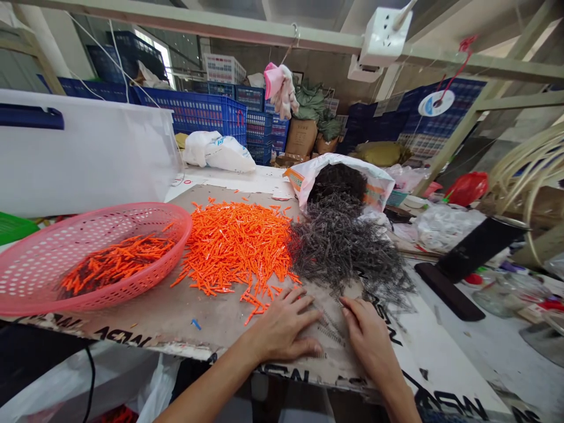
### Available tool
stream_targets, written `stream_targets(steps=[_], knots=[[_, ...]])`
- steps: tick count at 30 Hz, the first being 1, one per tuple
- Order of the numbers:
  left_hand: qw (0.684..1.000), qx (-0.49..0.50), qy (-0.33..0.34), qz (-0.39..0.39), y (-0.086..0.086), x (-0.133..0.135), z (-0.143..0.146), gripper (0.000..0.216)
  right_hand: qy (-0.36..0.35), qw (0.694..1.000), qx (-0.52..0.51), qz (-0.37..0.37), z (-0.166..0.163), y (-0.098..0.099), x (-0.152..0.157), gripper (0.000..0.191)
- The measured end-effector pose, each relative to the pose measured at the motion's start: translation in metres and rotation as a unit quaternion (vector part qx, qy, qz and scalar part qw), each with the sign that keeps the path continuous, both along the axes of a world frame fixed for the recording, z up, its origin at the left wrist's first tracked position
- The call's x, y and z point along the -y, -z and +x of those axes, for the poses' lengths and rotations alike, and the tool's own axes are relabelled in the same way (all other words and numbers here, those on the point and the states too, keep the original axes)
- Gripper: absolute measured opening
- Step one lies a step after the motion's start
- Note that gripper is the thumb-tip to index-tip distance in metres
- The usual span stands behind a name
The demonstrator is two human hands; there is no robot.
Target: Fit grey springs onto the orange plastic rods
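My left hand (286, 326) lies on the cardboard-covered tabletop with its fingers stretched and apart, just in front of a heap of small orange plastic pieces (238, 241). To its right, my right hand (369, 332) has its thumb and forefinger drawn together; whatever may be between them is too small to make out. Several thin dark springs (331, 329) lie on the cardboard between the two hands. Beyond the right hand spreads a tangled pile of dark springs (348, 247), spilling from a white woven sack (294, 176) lying on its side.
At left stands a pink perforated basket (176, 249) holding orange pieces with dark springs, before a translucent white bin (88, 153). A dark phone-like device on a stand (480, 247) and glass jars (497, 296) are at right. A beam with a power socket (385, 38) crosses overhead.
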State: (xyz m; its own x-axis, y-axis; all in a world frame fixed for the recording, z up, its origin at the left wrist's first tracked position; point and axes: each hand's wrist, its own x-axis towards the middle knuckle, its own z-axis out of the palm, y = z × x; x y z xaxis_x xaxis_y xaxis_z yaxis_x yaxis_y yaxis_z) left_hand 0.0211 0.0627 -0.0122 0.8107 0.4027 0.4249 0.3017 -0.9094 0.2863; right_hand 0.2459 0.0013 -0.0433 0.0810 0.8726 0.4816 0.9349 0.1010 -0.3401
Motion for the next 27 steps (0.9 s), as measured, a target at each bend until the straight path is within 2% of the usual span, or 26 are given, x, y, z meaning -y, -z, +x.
stream_targets(steps=[4, 7, 11, 15, 21, 27], knots=[[0.994, 0.084, -0.052, -0.039, -0.001, -0.001, -0.001, 0.05, -0.094, 0.982, -0.161, -0.043, -0.033, -0.018, 0.011, 0.028], [0.992, 0.111, -0.025, -0.056, 0.002, -0.004, -0.001, 0.027, -0.151, 0.959, -0.227, -0.077, -0.053, -0.029, 0.013, 0.024], [0.986, 0.137, -0.027, -0.09, 0.008, -0.007, 0.001, 0.026, -0.13, 0.954, -0.258, -0.082, -0.057, -0.03, 0.01, 0.022], [0.977, 0.142, -0.045, -0.151, 0.011, -0.007, 0.004, 0.017, -0.103, 0.961, -0.249, -0.059, -0.054, -0.027, 0.006, 0.023], [0.971, 0.144, -0.071, -0.177, 0.008, -0.005, 0.003, 0.011, -0.137, 0.981, -0.136, 0.005, -0.061, -0.034, 0.005, 0.022], [0.968, 0.14, -0.077, -0.193, 0.007, -0.005, 0.004, 0.022, -0.157, 0.983, -0.088, 0.047, -0.058, -0.036, 0.008, 0.02]])
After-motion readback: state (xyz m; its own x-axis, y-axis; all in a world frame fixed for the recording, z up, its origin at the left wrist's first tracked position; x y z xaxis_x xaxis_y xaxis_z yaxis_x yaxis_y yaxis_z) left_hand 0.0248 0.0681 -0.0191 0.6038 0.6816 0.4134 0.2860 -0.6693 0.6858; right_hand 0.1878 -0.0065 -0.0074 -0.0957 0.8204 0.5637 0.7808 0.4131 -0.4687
